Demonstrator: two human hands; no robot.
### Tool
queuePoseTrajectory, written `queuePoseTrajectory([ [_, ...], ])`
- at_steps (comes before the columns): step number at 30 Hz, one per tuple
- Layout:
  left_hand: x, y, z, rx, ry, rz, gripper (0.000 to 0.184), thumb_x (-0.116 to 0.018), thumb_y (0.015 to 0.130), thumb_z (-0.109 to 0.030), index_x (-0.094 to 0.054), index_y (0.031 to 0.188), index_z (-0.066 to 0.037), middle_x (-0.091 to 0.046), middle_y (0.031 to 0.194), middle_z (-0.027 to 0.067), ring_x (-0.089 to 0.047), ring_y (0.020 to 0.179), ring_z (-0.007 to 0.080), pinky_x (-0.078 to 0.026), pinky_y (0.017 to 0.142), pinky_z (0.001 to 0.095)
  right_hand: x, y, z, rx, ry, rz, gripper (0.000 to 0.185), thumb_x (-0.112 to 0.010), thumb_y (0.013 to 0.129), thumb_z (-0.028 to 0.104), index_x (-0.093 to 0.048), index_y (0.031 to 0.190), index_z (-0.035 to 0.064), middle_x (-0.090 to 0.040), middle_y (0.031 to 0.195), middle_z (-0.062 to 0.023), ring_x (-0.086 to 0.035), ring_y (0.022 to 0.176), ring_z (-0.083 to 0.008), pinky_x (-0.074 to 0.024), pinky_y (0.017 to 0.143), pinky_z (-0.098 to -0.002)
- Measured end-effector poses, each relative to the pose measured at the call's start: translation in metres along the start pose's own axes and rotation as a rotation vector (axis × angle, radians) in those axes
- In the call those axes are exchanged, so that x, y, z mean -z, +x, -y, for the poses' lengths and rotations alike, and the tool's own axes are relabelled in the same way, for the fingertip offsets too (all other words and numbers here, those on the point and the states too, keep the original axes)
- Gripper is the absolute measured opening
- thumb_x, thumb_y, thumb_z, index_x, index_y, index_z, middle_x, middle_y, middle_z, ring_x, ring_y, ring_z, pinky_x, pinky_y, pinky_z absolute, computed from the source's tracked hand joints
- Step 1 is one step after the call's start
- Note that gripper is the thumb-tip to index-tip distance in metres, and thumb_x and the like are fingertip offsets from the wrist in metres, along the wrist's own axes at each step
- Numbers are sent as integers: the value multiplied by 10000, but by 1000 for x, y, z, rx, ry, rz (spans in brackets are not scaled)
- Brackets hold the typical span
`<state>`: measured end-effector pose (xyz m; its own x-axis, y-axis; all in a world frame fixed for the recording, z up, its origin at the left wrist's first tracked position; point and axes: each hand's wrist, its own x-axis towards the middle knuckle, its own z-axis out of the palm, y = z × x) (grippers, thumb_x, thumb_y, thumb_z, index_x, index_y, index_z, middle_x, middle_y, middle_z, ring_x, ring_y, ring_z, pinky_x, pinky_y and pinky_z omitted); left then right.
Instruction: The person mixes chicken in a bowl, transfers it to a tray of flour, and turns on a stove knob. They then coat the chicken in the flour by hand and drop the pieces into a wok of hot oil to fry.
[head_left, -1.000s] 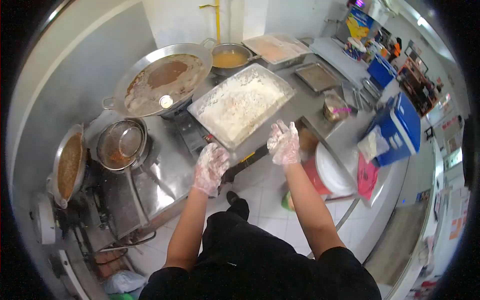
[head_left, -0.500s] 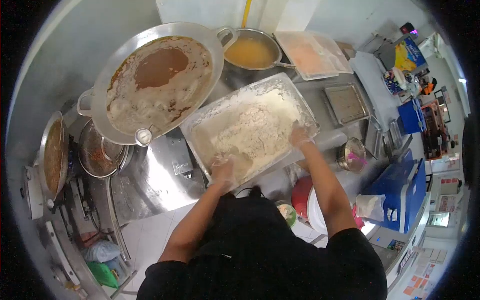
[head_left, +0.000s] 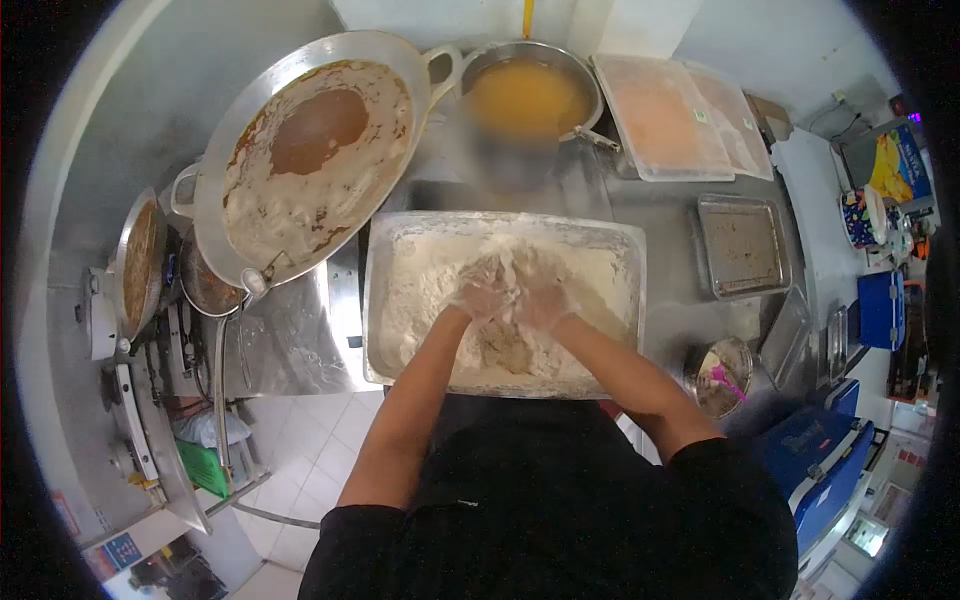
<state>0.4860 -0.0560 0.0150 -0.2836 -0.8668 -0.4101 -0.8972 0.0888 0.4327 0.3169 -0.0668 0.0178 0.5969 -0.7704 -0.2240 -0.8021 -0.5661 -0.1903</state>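
A rectangular metal tray point(head_left: 378, 345) of white flour point(head_left: 610, 290) lies straight in front of me. My left hand point(head_left: 483, 293) and my right hand point(head_left: 543, 302), both in clear plastic gloves dusted with flour, are close together over its middle. Their fingers are curled inward around a flour-coated clump point(head_left: 508, 268), whose kind I cannot make out. Motion blurs the right fingers somewhat. A lumpy floured mound point(head_left: 505, 350) sits in the tray just below the hands.
At the left stands a large two-handled pan point(head_left: 215, 215) of foamy brown oil with a thermometer point(head_left: 256, 281) on its rim. Behind the tray are a pot point(head_left: 530, 95) of yellowish liquid and lidded plastic containers point(head_left: 665, 120). A shallow pan point(head_left: 742, 245) and a bowl point(head_left: 718, 375) stand at right.
The tray has turned from a slant to straight. My hands have come from its left front and right side to meet in the middle, around floury contents.
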Motion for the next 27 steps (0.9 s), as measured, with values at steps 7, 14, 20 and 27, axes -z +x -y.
queuePoseTrajectory([
  [7, 19, -23, -32, 210, -547, 156, 750, -590, 828, -442, -318, 1403, -45, -237, 1470, 212, -203, 1371, 323, -168, 1133, 342, -38, 15, -50, 24, 359, -26, 651, -604, 752, 257, -406, 1344, 74, -620, 992, -244, -627, 889, -351, -495, 835, -403],
  [14, -28, -53, 19, -339, 237, -174, 692, -630, 783, -304, -353, 1406, -188, -300, 1440, 217, -381, 1272, 350, -316, 1053, 453, 50, -76, -25, 77, -66, 303, 737, -569, 751, 206, -291, 1421, 73, -371, 1340, -328, -434, 1208, -419, -394, 984, -435],
  [20, -20, -46, -7, -210, 385, 110, 738, -612, 733, -134, -339, 1413, -228, -267, 1441, 224, -515, 1144, 302, -412, 968, 422, 44, -65, 9, 15, -184, 199, 739, -561, 768, 207, -252, 1436, 142, -354, 1347, -332, -435, 1206, -434, -407, 972, -436],
  [27, -55, 15, 52, -243, -8, -61, 545, -637, 769, -333, -512, 1249, -106, -626, 1059, 187, -646, 901, 273, -521, 765, 362, 2, -9, -31, -302, 417, 73, 417, -543, 812, 195, -534, 1194, 26, -575, 1102, -276, -556, 1068, -367, -473, 868, -418],
])
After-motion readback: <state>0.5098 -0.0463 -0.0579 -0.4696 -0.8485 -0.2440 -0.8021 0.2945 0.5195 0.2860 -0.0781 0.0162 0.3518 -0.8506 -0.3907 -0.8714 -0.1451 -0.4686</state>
